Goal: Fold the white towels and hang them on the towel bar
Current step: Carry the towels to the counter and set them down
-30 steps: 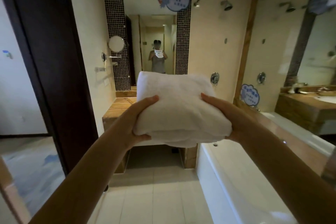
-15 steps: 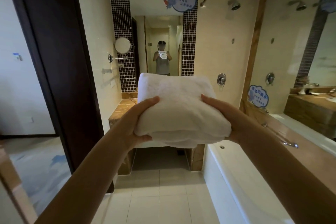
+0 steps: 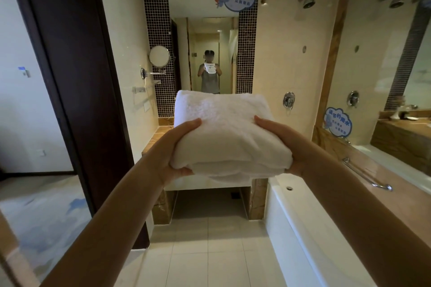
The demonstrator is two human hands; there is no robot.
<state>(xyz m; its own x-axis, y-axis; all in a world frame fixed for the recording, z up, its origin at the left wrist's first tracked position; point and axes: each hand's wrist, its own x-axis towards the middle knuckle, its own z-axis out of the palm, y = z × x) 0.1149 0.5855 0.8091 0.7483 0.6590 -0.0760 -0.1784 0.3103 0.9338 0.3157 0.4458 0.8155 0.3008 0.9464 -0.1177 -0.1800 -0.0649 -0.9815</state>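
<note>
Bathroom mirror (image 3: 203, 30) ahead, left hand (image 3: 172, 149) and right hand (image 3: 286, 144) clamp their fingers (image 3: 183, 171) on opposite ends of the folded white towel (image 3: 224, 133), soft, bulky, probably light.

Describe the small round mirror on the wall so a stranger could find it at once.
Start at the tall wall mirror straight ahead, flanked by two strips of dark mosaic tile. At the left strip's outer edge, about halfway up, a small round mirror stands out from the wall on a chrome arm. It is the only circular mirror in view.
</note>
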